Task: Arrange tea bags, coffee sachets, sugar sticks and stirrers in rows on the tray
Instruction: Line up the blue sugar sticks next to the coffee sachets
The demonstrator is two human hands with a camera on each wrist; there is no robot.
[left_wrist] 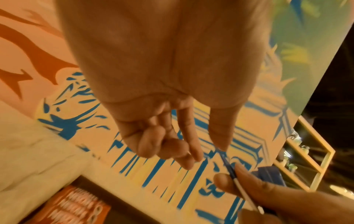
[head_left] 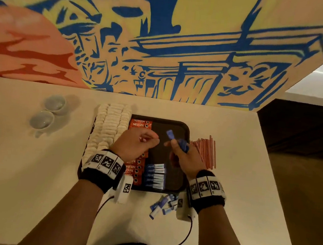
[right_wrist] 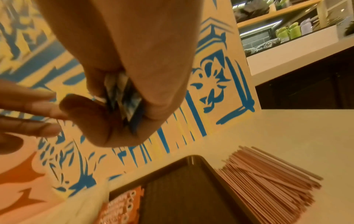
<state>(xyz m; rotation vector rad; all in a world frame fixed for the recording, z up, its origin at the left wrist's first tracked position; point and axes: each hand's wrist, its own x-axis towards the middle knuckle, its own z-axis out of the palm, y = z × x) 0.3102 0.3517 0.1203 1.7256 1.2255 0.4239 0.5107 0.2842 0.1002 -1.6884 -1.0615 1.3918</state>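
- Head view: a dark tray (head_left: 184, 128) sits on a pale table (head_left: 32, 168) against a painted wall (head_left: 165, 43).
- Rows of white tea bags (head_left: 108, 124) fill the tray's left side and spill past its left rim; a column of orange coffee sachets (head_left: 141, 123) runs just to their right.
- A short row of blue-and-white sugar sticks (head_left: 155, 176) lies at the tray's near edge, beside the sachets.
- More loose sugar sticks (head_left: 165, 203) lie in a heap on the table just in front of the tray.
- A pile of reddish stirrers (head_left: 206, 153) lies on the table, touching the tray's right rim.
- Two small cups (head_left: 48, 112) stand on the table, well left of the tray.
- The right hand (head_left: 183, 156) hovers over the tray, fingers curled round a bunch of blue sticks (head_left: 180, 143).
- The left hand (head_left: 134, 143) hovers beside it, fingertips reaching toward the bunch.
- Left wrist view: the left hand (left_wrist: 162, 75) has its outer fingers curled in, thumb and forefinger stretched toward one stick (left_wrist: 239, 184) that the right hand's fingers (left_wrist: 249, 178) pinch; whether the left already grips it I cannot tell.
- Right wrist view: the right hand (right_wrist: 138, 75) clamps the bunch of sticks (right_wrist: 124, 100) between thumb and fingers, above the tray (right_wrist: 191, 189), with the stirrers (right_wrist: 268, 181) to the right.
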